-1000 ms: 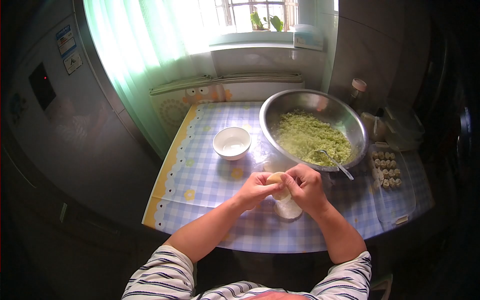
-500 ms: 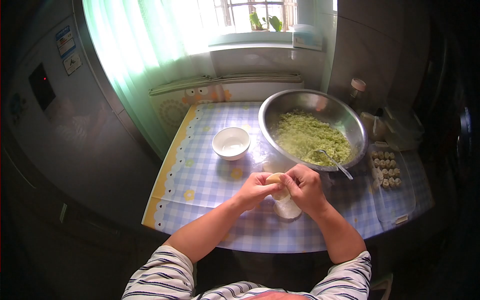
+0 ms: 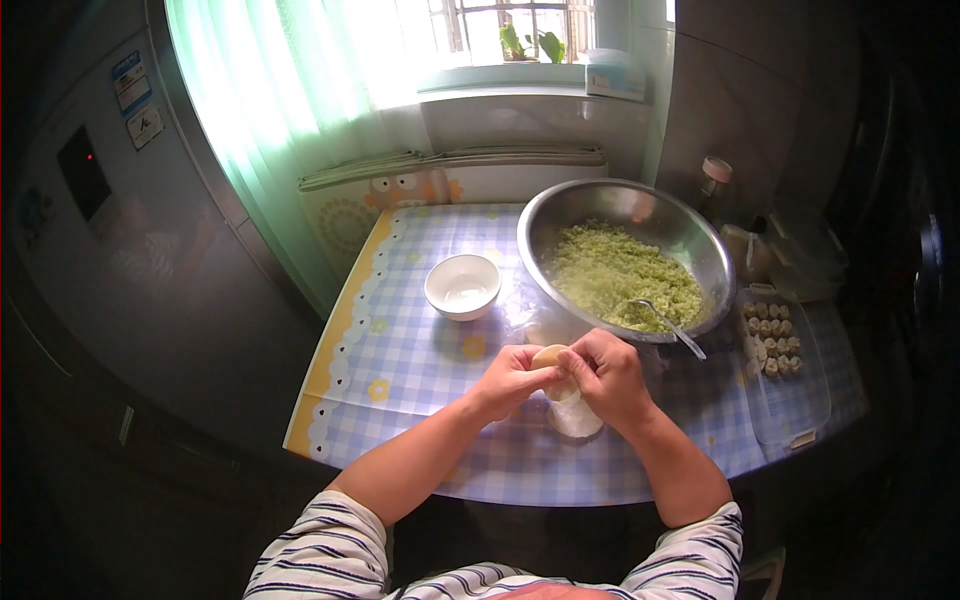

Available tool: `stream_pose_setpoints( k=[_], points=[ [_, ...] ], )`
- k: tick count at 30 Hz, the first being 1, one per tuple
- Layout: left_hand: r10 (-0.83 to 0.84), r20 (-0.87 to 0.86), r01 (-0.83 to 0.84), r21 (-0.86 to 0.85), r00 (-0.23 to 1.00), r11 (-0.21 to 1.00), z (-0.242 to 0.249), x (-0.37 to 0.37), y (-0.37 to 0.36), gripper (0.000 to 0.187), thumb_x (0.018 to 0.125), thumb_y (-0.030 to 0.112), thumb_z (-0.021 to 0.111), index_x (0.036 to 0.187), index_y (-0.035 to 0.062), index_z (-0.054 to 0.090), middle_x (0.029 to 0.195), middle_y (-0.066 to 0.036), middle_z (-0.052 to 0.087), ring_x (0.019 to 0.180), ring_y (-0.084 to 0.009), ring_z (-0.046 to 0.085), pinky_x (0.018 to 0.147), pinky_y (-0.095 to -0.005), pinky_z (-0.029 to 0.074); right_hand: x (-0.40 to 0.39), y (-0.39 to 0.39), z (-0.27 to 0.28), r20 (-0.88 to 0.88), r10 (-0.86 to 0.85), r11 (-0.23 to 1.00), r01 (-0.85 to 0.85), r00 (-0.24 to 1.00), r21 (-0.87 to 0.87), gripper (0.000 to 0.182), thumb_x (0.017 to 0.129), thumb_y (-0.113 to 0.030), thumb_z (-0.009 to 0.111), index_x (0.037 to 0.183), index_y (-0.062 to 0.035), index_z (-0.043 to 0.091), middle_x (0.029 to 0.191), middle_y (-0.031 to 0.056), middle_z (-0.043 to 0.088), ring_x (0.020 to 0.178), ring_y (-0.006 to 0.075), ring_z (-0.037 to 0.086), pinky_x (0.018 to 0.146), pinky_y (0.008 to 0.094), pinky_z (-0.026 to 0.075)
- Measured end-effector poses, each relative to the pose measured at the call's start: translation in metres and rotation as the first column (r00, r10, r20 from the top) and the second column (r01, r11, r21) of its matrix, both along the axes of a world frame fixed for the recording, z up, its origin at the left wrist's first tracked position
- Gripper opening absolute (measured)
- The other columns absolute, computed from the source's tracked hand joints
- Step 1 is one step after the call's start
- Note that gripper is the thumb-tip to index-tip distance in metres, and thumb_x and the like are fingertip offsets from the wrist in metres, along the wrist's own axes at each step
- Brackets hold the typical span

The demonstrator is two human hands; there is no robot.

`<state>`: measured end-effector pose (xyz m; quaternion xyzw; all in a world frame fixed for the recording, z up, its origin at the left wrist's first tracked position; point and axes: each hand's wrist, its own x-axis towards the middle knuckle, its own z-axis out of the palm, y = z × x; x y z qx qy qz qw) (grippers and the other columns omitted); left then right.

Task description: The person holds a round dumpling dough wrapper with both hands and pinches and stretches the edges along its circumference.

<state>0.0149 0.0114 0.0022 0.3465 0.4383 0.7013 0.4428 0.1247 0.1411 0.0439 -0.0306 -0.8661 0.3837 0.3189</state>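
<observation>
Between both hands is a pale dumpling (image 3: 549,356), its wrapper pinched by the fingertips above the table's front part. My left hand (image 3: 508,382) closes on its left side, thumb laid across. My right hand (image 3: 612,376) has thumb and fingers pressed on its right edge. Under the hands lies a whitish bundle (image 3: 575,418), partly covered, its kind not clear. Just beyond stands a wide steel bowl (image 3: 540,262) of chopped green filling (image 3: 620,270), with a metal spoon (image 3: 668,322) resting in it. Left of that sits a small white bowl (image 3: 462,287).
A clear plastic container (image 3: 790,415) at the right holds several folded dumplings (image 3: 772,335). Behind it stand a pink-capped jar (image 3: 715,178) and a clear lidded box (image 3: 805,255). A checked cloth (image 3: 400,420) covers the table; a fridge (image 3: 150,300) is at the left.
My right hand's fingers shift very slightly on the dumpling's edge. Otherwise the hands and everything on the table stay in place.
</observation>
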Motion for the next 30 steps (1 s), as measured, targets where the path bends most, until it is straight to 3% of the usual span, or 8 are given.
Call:
stream_pose_setpoints(
  k=[11, 23, 26, 29, 30],
  points=[
    [0.041, 0.037, -0.041, -0.006, 0.998, 0.999, 0.0017, 0.0, 0.0006, 0.024, 0.083, 0.015, 0.064, 0.102, -0.0005, 0.062, 0.092, -0.003, 0.063, 0.084, -0.0088, 0.058, 0.075, -0.024, 0.046, -0.0003, -0.0017, 0.0007, -0.078, -0.03, 0.998, 0.025, 0.996, -0.061, 0.011, 0.076, -0.009, 0.066, 0.071, -0.0015, 0.059, 0.063, 0.0106, 0.055, 0.053, 0.0221, 0.053, 0.05, 0.0315, 0.041],
    [0.033, 0.029, -0.033, 0.008, 0.999, 0.999, 0.0004, -0.0017, 0.0005, 0.026, 0.083, 0.016, 0.066, 0.102, -0.0004, 0.062, 0.091, -0.003, 0.063, 0.083, -0.0087, 0.058, 0.073, -0.0236, 0.046, 0.0014, -0.0005, 0.0028, 0.02, -0.009, 0.998, 0.011, 1.0, -0.07, 0.009, 0.076, -0.009, 0.065, 0.074, -0.0011, 0.061, 0.069, 0.0115, 0.059, 0.061, 0.0241, 0.058, 0.056, 0.0324, 0.045],
    [0.024, 0.04, -0.024, -0.006, 0.999, 1.0, 0.0004, -0.0016, 0.0006, 0.026, 0.082, 0.016, 0.066, 0.102, 0.0, 0.061, 0.091, -0.003, 0.063, 0.084, -0.009, 0.058, 0.074, -0.0238, 0.047, -0.0005, 0.001, -0.0002, -0.048, 0.0, 1.0, -0.001, 0.999, -0.027, 0.01, 0.077, -0.008, 0.066, 0.073, -0.0007, 0.061, 0.065, 0.0078, 0.056, 0.052, 0.0132, 0.051, 0.048, 0.0264, 0.04],
    [-0.01, 0.056, 0.01, -0.009, 0.998, 1.0, -0.0037, -0.0032, 0.0002, 0.027, 0.082, 0.016, 0.066, 0.103, 0.0002, 0.061, 0.093, -0.004, 0.063, 0.084, -0.0102, 0.059, 0.074, -0.0261, 0.048, 0.0012, 0.0002, 0.0025, -0.003, -0.014, 1.0, 0.014, 1.0, -0.027, 0.01, 0.077, -0.009, 0.065, 0.075, -0.0009, 0.06, 0.068, 0.0121, 0.058, 0.061, 0.0253, 0.057, 0.056, 0.0338, 0.045],
    [-0.028, 0.061, 0.029, -0.019, 0.998, 0.999, -0.0033, -0.0031, -0.0001, 0.028, 0.082, 0.016, 0.066, 0.104, 0.0004, 0.06, 0.093, -0.004, 0.063, 0.085, -0.0107, 0.059, 0.074, -0.0269, 0.049, 0.0012, 0.0001, 0.0027, -0.005, -0.015, 0.999, 0.015, 1.0, -0.034, 0.01, 0.077, -0.009, 0.065, 0.075, -0.0009, 0.06, 0.068, 0.0122, 0.058, 0.061, 0.0255, 0.057, 0.056, 0.0339, 0.045]
  ],
)
